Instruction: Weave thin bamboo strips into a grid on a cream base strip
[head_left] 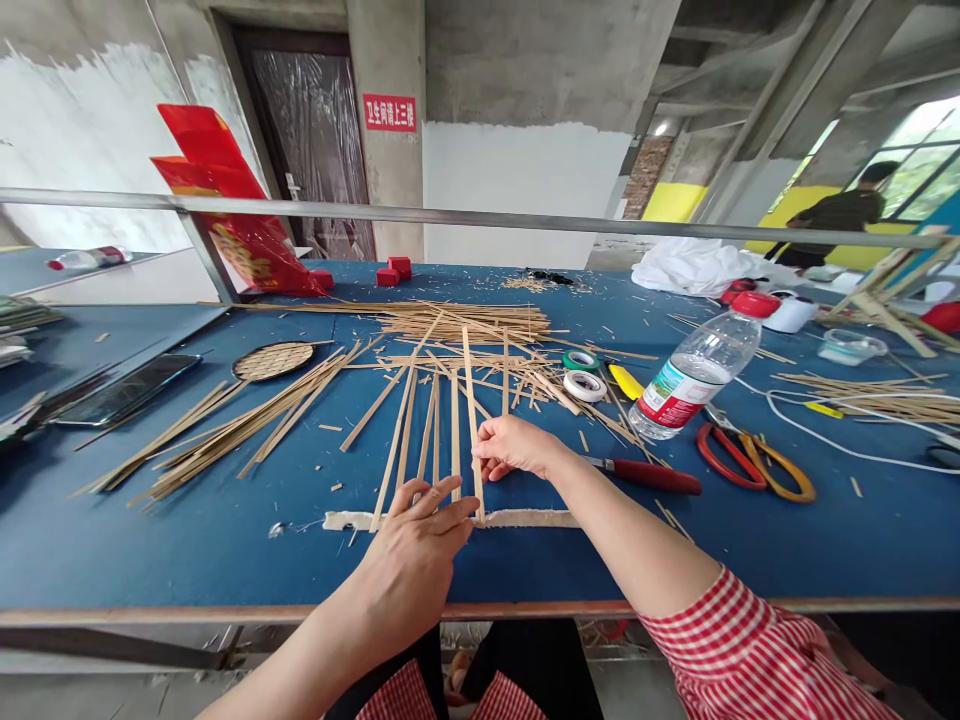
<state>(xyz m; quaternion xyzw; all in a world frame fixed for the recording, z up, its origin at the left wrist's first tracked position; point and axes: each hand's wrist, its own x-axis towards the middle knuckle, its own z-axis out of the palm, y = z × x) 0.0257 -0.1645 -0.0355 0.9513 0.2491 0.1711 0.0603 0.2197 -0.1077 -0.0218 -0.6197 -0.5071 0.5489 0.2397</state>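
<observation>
Left hand (417, 530): fingers spread flat, pressed on thin pale bamboo strips (431, 430), frame centre.
Right hand (514, 447): fingertips pinched one strip.
Progress: few strips aligned on white tape strip (525, 518); loose pile (465, 322) remained.

Two hands, the left (420, 535) and the right (514, 447), rest by the bottle (694, 375). There is one bottle. Left of it lie two tape rolls (584, 385); right of it one pair of scissors (754, 460); far left one phone (127, 390) and one woven disc (273, 361). Two red blocks (394, 270) sit behind.

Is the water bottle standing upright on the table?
No, the bottle lies tilted on its side on the table, red cap pointing up and right.
</observation>
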